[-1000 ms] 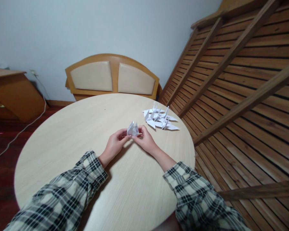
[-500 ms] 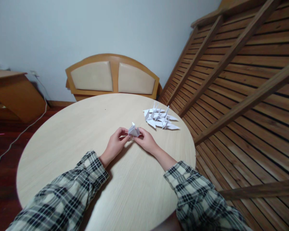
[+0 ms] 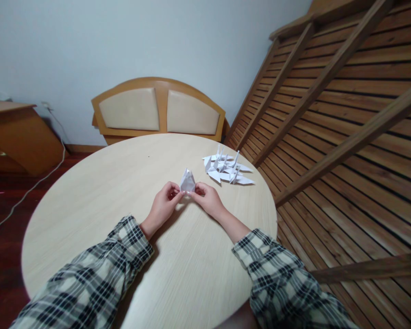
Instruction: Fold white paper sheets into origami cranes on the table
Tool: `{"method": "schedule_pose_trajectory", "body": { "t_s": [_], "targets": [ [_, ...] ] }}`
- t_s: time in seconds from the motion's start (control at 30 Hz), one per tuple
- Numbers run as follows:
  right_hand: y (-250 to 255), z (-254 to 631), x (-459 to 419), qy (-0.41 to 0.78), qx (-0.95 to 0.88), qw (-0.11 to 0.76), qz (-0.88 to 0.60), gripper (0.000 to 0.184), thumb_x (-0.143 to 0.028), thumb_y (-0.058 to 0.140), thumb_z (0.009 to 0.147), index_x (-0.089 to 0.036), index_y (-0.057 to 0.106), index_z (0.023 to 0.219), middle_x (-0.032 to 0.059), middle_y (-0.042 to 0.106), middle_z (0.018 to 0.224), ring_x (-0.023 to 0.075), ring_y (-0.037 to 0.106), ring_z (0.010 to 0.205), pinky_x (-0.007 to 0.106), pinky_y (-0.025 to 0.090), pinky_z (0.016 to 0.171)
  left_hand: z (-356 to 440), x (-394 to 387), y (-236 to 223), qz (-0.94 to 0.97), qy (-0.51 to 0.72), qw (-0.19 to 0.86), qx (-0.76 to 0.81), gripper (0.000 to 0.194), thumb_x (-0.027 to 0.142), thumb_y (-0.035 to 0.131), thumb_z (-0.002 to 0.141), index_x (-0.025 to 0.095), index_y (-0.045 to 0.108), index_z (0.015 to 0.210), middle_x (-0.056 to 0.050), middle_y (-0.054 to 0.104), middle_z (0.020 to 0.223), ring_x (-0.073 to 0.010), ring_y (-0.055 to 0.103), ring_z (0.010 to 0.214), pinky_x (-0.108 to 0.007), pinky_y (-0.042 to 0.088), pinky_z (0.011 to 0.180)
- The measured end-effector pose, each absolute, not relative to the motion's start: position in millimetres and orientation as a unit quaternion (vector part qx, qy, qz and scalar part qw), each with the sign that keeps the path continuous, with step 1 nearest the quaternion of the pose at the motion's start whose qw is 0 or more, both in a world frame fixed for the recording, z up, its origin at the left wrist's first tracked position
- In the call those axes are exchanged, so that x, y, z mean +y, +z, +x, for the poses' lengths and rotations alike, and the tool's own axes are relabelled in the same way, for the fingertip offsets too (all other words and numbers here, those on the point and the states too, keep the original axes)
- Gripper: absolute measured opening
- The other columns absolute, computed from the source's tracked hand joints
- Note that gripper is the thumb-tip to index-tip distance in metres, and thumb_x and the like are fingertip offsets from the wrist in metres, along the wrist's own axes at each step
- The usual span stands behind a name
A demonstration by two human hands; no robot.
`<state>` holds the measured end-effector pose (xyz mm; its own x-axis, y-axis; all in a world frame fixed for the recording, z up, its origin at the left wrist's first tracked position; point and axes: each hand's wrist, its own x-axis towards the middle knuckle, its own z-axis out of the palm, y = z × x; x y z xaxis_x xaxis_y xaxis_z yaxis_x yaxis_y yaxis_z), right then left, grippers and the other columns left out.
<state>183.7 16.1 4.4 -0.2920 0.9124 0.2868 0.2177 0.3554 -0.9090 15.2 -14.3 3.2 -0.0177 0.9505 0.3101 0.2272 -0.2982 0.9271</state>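
The folded paper (image 3: 187,182) is white, as are the paper cranes (image 3: 233,177) by the far right edge of the pale wood-grained table (image 3: 99,192); the sleeves (image 3: 85,274) are black-and-cream plaid.

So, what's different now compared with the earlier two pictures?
The folded paper has changed shape: two separate peaks showed at first, then it looked tilted; now it stands as one point facing up. Nothing was let go: the left hand and right hand still pinch its lower part. The white paper cranes stayed put on the table.
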Motion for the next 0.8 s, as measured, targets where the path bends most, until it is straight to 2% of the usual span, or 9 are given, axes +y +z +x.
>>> {"method": "schedule_pose_trajectory", "body": {
  "t_s": [0.2,0.3,0.5,0.63,0.7,0.8],
  "targets": [
    [1.9,184.6,18.3,0.432,-0.686,0.430,-0.399,0.025,-0.042,0.065,0.080,-0.017,0.063,0.079,0.0014,0.063,0.073,0.0138,0.055,0.066,0.027,0.040,0.060,15.7,-13.1,3.6,0.589,0.527,0.390,0.472,0.023,0.037,0.064,0.079,0.017,0.056,0.087,0.002,0.057,0.068,-0.0126,0.053,0.062,-0.024,0.041,0.058],
    [0.8,184.6,18.9,0.452,-0.678,0.427,-0.393,0.026,-0.042,0.066,0.080,-0.017,0.061,0.075,0.0002,0.061,0.070,0.0131,0.054,0.065,0.026,0.039,0.059,17.0,-14.4,6.1,0.574,0.521,0.435,0.458,0.024,0.037,0.064,0.078,0.017,0.058,0.091,0.001,0.060,0.072,-0.0125,0.055,0.063,-0.025,0.044,0.060],
    [-0.7,183.6,18.6,0.523,-0.633,0.427,-0.379,0.029,-0.045,0.068,0.077,-0.019,0.057,0.073,-0.0004,0.062,0.070,0.0134,0.057,0.065,0.026,0.046,0.060,18.1,-15.8,8.9,0.566,0.502,0.491,0.433,0.029,0.038,0.065,0.077,0.016,0.064,0.098,-0.006,0.067,0.085,-0.0157,0.060,0.073,-0.028,0.049,0.066],
    [-1.5,184.0,18.8,0.465,-0.665,0.434,-0.391,0.031,-0.047,0.061,0.083,-0.019,0.056,0.070,-0.0002,0.057,0.067,0.0135,0.054,0.063,0.027,0.045,0.059,17.5,-15.5,8.6,0.558,0.503,0.496,0.436,0.029,0.038,0.065,0.077,0.016,0.067,0.096,-0.007,0.068,0.085,-0.0163,0.060,0.072,-0.029,0.050,0.067],
    [-2.0,184.4,19.7,0.434,-0.679,0.448,-0.387,0.025,-0.044,0.060,0.083,-0.019,0.059,0.077,-0.0005,0.057,0.069,0.0135,0.053,0.065,0.027,0.043,0.061,17.4,-15.9,9.2,0.553,0.507,0.495,0.439,0.027,0.038,0.065,0.077,0.017,0.067,0.094,-0.007,0.068,0.086,-0.0158,0.059,0.071,-0.028,0.050,0.066],
    [-2.0,184.4,20.9,0.464,-0.663,0.465,-0.359,0.023,-0.039,0.065,0.080,-0.020,0.060,0.091,0.0001,0.061,0.077,0.0140,0.056,0.070,0.028,0.045,0.066,17.7,-17.4,11.5,0.559,0.506,0.491,0.436,0.024,0.036,0.065,0.076,0.017,0.067,0.090,-0.006,0.068,0.086,-0.0147,0.058,0.069,-0.027,0.049,0.064]
  ]
}}
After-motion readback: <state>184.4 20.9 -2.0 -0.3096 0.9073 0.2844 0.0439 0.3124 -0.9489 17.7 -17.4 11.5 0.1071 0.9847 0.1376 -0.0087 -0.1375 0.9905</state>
